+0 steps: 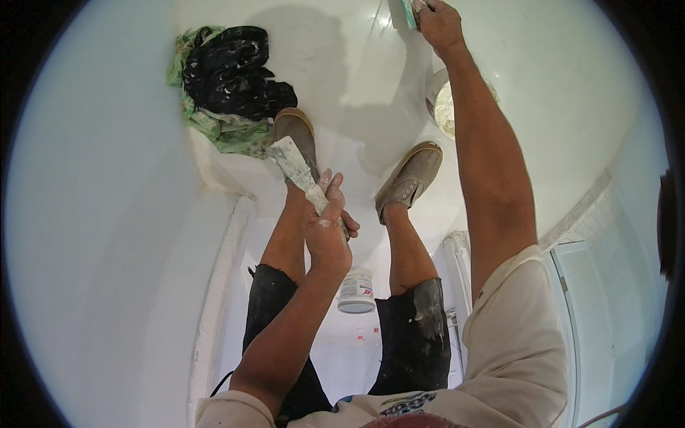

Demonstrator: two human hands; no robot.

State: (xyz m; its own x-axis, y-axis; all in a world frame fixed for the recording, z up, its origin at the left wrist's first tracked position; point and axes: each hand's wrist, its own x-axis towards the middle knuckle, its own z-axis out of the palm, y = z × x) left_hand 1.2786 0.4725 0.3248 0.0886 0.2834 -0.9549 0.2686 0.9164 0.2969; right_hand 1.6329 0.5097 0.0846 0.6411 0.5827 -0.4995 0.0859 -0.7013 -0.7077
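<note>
A: State the condition of the left hand (330,217).
B: It grips a scraper (291,161); the white-smeared blade overlaps the left shoe (294,127) in view.
A: And the right hand (440,27)?
B: Extended forward, it holds a teal-edged tool (412,13), partly cut off by the upper frame edge.
A: Surroundings?
B: A bucket (432,93) of pale compound (445,113) shows beside the right forearm (489,135). A black bundle (232,71) lies on green cloth (228,135) at left.

The left hand (330,225) grips a white-smeared, flat-bladed scraper (291,161); the right hand (441,30) holds a turquoise-edged tool (411,13), partly cut off.
</note>
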